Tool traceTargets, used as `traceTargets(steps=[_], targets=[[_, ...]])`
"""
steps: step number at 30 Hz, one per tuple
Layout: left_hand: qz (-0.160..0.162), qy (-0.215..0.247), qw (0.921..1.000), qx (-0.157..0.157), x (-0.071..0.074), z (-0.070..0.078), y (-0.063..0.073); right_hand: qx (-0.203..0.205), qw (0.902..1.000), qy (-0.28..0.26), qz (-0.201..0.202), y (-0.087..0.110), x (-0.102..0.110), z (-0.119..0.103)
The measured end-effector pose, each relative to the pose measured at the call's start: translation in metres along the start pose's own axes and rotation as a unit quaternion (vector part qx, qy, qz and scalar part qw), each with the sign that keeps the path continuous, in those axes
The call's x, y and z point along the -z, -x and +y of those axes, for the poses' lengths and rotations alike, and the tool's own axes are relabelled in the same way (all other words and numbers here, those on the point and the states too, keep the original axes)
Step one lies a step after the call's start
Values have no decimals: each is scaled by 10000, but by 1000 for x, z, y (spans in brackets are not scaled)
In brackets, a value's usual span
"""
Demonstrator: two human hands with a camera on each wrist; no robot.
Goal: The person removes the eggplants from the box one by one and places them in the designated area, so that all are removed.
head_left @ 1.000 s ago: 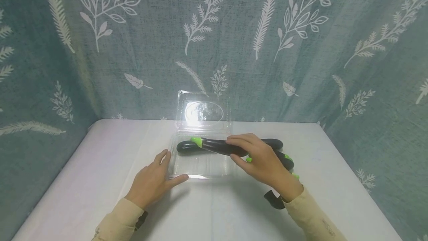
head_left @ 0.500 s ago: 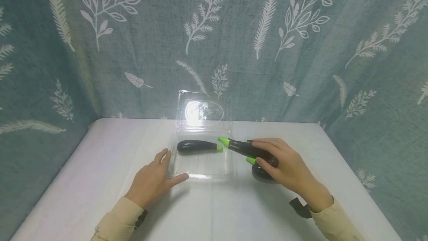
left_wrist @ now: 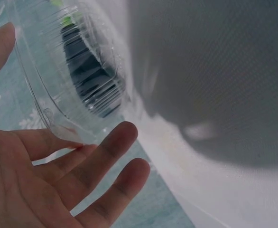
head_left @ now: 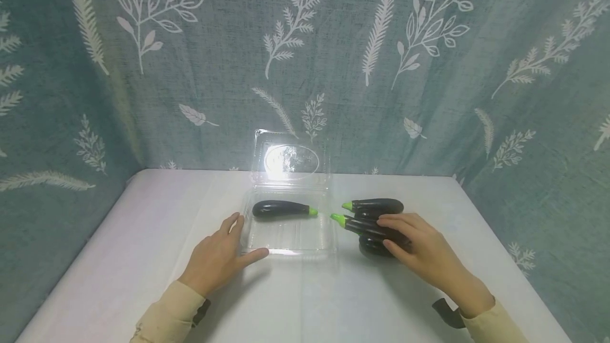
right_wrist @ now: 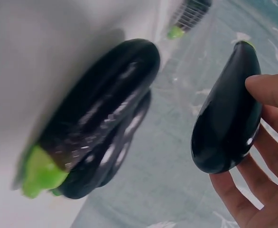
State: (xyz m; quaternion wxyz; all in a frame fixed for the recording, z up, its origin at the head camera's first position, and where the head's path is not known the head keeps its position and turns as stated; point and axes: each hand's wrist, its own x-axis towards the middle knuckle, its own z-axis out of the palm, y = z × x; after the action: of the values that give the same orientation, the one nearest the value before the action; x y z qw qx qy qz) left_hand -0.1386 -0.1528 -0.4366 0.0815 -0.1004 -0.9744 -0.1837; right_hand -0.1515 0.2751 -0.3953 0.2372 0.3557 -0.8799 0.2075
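My right hand (head_left: 424,250) pinches a dark purple eggplant (right_wrist: 227,111) between thumb and fingers. In the head view, this held eggplant (head_left: 369,227) has its green stem end toward the left, above a small pile of eggplants (head_left: 376,206) right of a clear plastic clamshell box (head_left: 290,252). Another eggplant (head_left: 281,208) lies inside the box near its back, stem to the right. At the box's front left corner, my left hand (head_left: 216,255) touches the rim with spread, mostly straight fingers. The left wrist view shows the box wall (left_wrist: 39,95) between thumb and fingers.
The box's clear lid (head_left: 290,163) stands raised behind it, close to the patterned curtain (head_left: 229,68). Curtains enclose the white table (head_left: 157,216) at the back and both sides. Piled eggplants (right_wrist: 96,114) lie against each other, partly hidden by the right hand.
My right hand has carried its eggplant from over the box rightward and nearer to me, over the pile. The left hand and the box have stayed put.
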Motion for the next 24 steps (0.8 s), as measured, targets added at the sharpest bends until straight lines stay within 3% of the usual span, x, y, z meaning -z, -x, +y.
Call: traceTargets(steps=[5, 15, 24], targets=[[-73, 8, 10000, 31, 2, 2, 1, -36, 9997, 223, -1, 15, -1, 5], [-44, 43, 10000, 47, 1, 1, 1, -139, 9978, 528, -376, 41, -5, 12], [26, 39, 10000, 2, -1, 1, 0, -237, 9972, 498, -503, 50, -7, 16]])
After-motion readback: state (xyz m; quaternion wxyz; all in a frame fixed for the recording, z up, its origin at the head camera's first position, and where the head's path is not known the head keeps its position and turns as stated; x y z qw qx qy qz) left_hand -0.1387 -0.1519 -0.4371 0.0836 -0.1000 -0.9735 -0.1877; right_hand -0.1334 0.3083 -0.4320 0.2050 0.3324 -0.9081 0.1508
